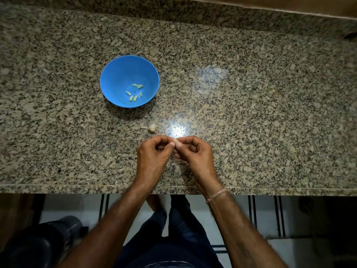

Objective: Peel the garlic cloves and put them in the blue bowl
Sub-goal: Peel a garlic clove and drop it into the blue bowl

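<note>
Both hands are working over the speckled granite surface (251, 113), nearer the person than the blue bowl (119, 74) and a little to its right. The left hand (152, 157) and right hand (195, 155) are meeting fingertip to fingertip, and between them they are pinching one small garlic clove (175, 141). Each grip is grasping that clove with thumb and forefinger, while the other fingers are curling in toward the palms. The clove is sitting just above the surface, not touching it, well apart from the bowl. Can't tell how much skin is on it.

The bowl is standing upright on the surface and holding several peeled cloves (135, 93), pale yellow-green, lying loose near its bottom on the side nearer the person. A garlic head remnant (151, 127), whitish with a short stem, is lying on the surface between the bowl and the hands, closer to the hands and touching neither.

A thin thread bracelet (216, 195) is circling the right wrist, at the surface edge on the person's side of the bowl. A pale fleck under the hands is too blurry to name.
</note>
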`<control>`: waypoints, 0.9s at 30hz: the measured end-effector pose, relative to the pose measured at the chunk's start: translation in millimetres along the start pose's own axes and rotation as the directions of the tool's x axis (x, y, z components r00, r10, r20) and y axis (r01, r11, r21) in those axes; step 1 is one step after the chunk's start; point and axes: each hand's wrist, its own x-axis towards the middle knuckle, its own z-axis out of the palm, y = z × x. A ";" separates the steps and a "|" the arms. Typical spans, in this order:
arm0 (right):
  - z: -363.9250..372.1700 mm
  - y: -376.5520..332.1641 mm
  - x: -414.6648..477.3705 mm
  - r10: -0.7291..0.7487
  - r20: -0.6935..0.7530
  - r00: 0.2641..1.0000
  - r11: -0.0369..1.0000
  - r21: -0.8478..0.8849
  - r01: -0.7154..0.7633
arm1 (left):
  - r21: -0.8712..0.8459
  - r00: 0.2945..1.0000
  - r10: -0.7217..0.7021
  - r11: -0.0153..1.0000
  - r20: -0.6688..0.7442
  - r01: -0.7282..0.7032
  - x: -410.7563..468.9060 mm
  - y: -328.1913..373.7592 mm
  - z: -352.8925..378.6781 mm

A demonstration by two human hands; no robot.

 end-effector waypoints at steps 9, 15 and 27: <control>-3.5 1.7 0.6 -0.053 0.007 0.999 0.997 -0.058 0.054 | -0.007 0.999 0.047 0.999 0.018 -0.047 -3.0 -6.3 -2.0; -3.8 1.3 -1.3 -0.065 0.015 0.998 0.996 -0.053 0.066 | 0.000 0.999 0.034 0.999 0.028 -0.034 -2.0 -3.4 -3.5; -5.2 6.8 0.4 -0.123 0.003 0.992 0.985 -0.124 0.123 | 0.010 0.999 0.020 1.000 0.027 -0.021 -5.3 -0.8 -5.3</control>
